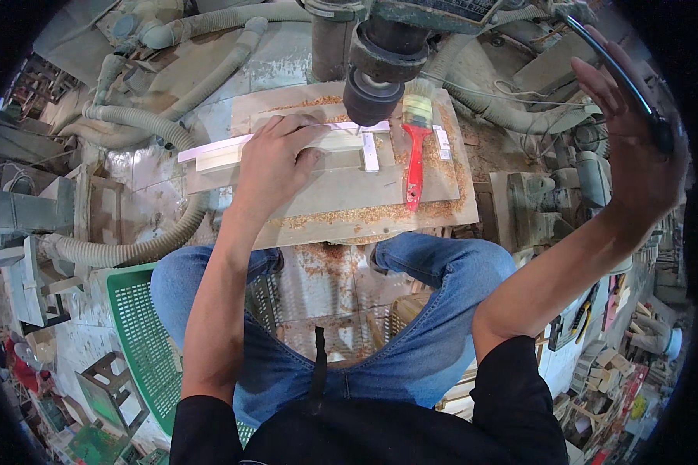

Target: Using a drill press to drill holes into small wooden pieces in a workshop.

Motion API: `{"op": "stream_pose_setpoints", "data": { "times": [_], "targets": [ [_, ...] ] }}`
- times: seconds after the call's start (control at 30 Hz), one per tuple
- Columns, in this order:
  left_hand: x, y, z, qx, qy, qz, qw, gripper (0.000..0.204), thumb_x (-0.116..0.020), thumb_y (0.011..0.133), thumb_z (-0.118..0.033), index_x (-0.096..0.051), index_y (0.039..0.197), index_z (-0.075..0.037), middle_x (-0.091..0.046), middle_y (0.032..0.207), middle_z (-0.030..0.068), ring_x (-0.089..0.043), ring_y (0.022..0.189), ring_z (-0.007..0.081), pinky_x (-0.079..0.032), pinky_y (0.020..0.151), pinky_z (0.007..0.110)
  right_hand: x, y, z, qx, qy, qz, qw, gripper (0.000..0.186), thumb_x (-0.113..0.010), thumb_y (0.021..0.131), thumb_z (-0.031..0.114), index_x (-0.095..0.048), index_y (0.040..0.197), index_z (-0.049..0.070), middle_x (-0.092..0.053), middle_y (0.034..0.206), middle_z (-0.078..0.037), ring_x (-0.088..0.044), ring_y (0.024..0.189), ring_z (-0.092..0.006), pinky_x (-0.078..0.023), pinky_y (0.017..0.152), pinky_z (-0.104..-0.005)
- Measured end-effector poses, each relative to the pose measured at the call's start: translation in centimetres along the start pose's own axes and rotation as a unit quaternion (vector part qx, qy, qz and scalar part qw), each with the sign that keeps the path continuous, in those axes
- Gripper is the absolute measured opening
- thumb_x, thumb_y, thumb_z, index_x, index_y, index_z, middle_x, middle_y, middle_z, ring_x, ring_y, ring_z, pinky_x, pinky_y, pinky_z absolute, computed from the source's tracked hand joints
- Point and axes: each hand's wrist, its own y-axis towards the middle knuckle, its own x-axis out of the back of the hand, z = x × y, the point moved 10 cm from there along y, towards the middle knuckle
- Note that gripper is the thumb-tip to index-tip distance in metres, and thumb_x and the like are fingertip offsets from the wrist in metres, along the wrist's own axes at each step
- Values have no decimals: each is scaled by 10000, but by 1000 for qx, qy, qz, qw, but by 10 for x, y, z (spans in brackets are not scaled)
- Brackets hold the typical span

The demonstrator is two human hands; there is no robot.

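A pale wooden strip [219, 156] lies lengthwise against a pinkish-white fence strip [202, 149] on the board below the drill press. My left hand [275, 159] is closed over the wooden strip, thumb on the near side and fingers across the top. Just to its right hangs the dark drill chuck [372, 97]; whether its bit touches the wood is unclear. A small white-faced block [371, 153] sits at the strip's right end. Raised at the far right, my right hand [647, 167] has its fingers stretched apart, with the palm against the drill press lever [624, 77].
A red-handled brush [416, 159] lies right of the chuck, beside another small white-faced piece [441, 142]. Wood shavings [364, 217] litter the board [310, 231]. Ribbed hoses [143, 248] curve around the left and back. A green basket [136, 310] stands beside my left leg.
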Motion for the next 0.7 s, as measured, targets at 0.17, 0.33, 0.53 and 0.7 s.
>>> {"op": "stream_pose_setpoints", "data": {
  "times": [0.17, 0.33, 0.53, 0.7],
  "targets": [
    [-1, 2, 0, 3, -3, -9, 1000, 345, -676, 742, -79, -685, 1086, -101, -646, 1105, 48, -593, 1036, 259, -483, 888, 381, -4, -10, -4, -51, -9, 13, 999, 726, -238, 966, 475, -372, 1412, -81, -401, 1429, -291, -472, 1280, -406, -246, 1111, -509],
    [-1, 0, 1, 15, -2, -9, 1000, 317, -672, 747, -109, -699, 1063, -121, -652, 1076, 31, -595, 1029, 240, -482, 885, 385, -14, -15, -6, -63, -83, 58, 993, 722, -284, 964, 467, -371, 1402, -101, -457, 1375, -303, -490, 1267, -393, -288, 1100, -491],
    [-1, 0, 3, 15, -7, -9, 1000, 321, -674, 746, -108, -701, 1066, -121, -653, 1077, 31, -598, 1025, 239, -482, 887, 385, -24, -15, -8, -89, -163, 83, 979, 752, -427, 934, 497, -389, 1392, -100, -536, 1295, -284, -535, 1221, -375, -339, 1082, -460],
    [-1, 1, 2, 12, -9, -10, 1000, 311, -669, 749, -103, -703, 1057, -114, -656, 1075, 38, -600, 1028, 242, -478, 903, 389, -26, -19, -11, -113, -198, 96, 969, 799, -537, 882, 530, -411, 1390, -75, -612, 1207, -216, -569, 1181, -359, -365, 1065, -473]
  ]
}}
